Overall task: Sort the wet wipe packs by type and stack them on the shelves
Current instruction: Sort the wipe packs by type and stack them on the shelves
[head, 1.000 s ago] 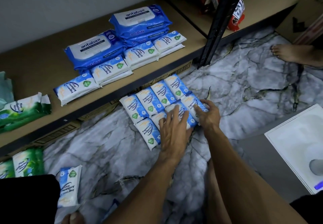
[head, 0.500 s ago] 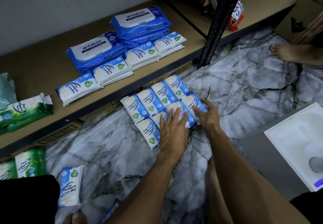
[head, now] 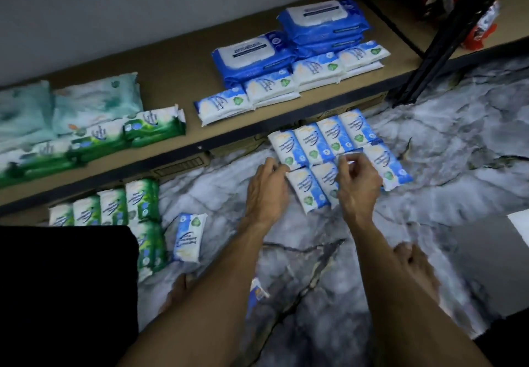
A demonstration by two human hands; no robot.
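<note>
Where fingers (head: 347, 163) curl, blue packs (head: 323, 149) beneath

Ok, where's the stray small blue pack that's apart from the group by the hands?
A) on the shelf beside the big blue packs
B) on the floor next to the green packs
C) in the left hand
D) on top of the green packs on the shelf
B: the lone small blue pack lies flat on the marble floor, right beside the green packs stacked below the shelf, well left of both hands.
</note>
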